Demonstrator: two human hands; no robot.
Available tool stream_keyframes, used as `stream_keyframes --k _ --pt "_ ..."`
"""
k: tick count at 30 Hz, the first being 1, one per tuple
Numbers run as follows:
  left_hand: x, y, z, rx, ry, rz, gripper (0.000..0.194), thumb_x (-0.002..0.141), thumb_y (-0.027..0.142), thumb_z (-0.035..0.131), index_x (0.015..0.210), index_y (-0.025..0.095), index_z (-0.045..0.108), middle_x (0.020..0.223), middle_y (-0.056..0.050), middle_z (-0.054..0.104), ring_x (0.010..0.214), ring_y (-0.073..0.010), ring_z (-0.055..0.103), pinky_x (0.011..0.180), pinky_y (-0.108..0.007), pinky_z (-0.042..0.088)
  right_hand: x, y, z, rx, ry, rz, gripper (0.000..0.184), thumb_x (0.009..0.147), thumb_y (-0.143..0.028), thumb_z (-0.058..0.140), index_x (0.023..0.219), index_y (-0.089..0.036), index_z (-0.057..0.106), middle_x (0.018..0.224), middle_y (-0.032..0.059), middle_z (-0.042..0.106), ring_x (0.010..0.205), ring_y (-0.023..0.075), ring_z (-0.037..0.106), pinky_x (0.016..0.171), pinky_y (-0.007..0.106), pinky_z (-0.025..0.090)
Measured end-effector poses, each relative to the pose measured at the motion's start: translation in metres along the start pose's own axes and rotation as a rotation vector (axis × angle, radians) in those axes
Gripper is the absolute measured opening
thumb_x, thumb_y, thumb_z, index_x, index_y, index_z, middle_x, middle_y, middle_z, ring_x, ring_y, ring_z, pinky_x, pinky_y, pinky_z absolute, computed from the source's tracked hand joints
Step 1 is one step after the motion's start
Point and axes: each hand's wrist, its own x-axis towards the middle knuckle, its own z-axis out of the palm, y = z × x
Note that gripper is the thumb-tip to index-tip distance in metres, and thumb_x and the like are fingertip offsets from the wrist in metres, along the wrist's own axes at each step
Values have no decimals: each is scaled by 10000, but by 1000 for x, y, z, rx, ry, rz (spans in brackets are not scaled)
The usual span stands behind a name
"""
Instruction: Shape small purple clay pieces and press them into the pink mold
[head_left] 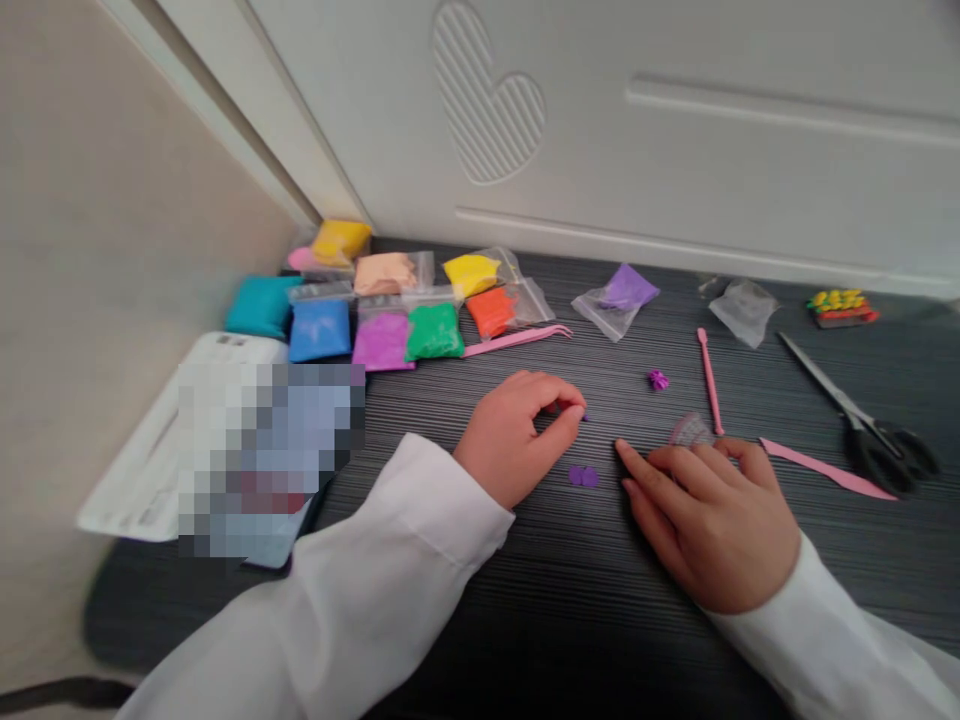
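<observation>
My left hand (521,435) is closed in a pinch, with a tiny bit of purple clay (586,417) showing at the thumb and index fingertips. Just below it, two small flat purple clay discs (583,476) lie side by side on the dark table. To the right, my right hand (712,520) rests palm down, its index finger stretched toward the left hand. A clear round plastic piece (691,430) shows behind its middle fingers; whether they touch it I cannot tell. Farther back sits a small ridged purple clay piece (658,380).
Bagged clay, such as a green pack (435,332) and a purple pack (628,287), lines the back. Pink tweezers (517,340), a pink stick tool (709,382), a pink knife (829,468) and black-handled scissors (862,425) lie around. A phone (281,540) is at left.
</observation>
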Motion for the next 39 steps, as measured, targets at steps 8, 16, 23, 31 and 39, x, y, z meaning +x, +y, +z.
stream_keyframes --k 8,16,23,31,39 --pt "0 0 0 7 4 17 139 779 215 441 803 189 575 763 8 577 744 -119 491 695 -245 390 0 0 1 -58 22 -35 325 767 -308 486 1072 -216 547 790 17 614 685 165 481 712 386 285" --pt "-1 -1 1 9 7 16 145 782 221 435 810 193 574 772 7 572 755 -121 494 689 -246 385 1 0 -1 -78 -13 -25 315 789 -315 449 1074 -217 543 792 10 611 687 162 474 712 388 274" --pt "0 -1 2 22 -4 24 147 786 232 432 804 192 572 780 9 578 747 -118 493 701 -248 379 3 -1 -2 -75 -31 -23 307 796 -304 437 1070 -210 541 799 14 614 693 162 470 714 384 265" --pt "-1 -1 2 19 14 27 147 781 229 434 809 193 574 784 5 581 747 -122 497 705 -252 385 3 -1 -3 -69 -39 -27 306 795 -289 433 1072 -213 538 805 16 618 711 168 475 712 382 263" --pt "0 -1 2 23 13 29 142 785 228 430 798 194 568 773 9 573 746 -123 491 683 -247 377 2 1 2 37 38 25 284 780 -279 468 1043 -230 563 801 1 618 700 151 486 714 358 284"
